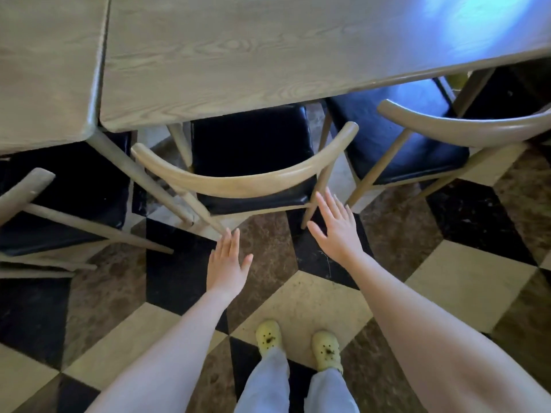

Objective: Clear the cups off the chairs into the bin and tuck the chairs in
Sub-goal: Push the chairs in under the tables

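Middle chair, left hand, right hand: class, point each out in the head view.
middle chair (238, 182), head view, on its curved wooden backrest.
left hand (228, 263), head view, back of the hand.
right hand (338, 234), head view, back of the hand.

The room is dim. A soft blue-white light falls on the far right corner of the table (268, 55) and makes a shiny patch there. The same blue shine shows on the black seat of the right chair (402, 138). Under the table's near edge it is very dark, and the seat of the middle chair (253, 144) looks almost black. The left chair (74, 180) sits in deep shadow too. The floor (313, 296) is lit softly and evenly. The picture is a bit soft all over. The left hand (228, 263) and right hand (337, 231) look a little blurry at the fingers. The wide lens bends the table's near edge and stretches the arms near the bottom corners.
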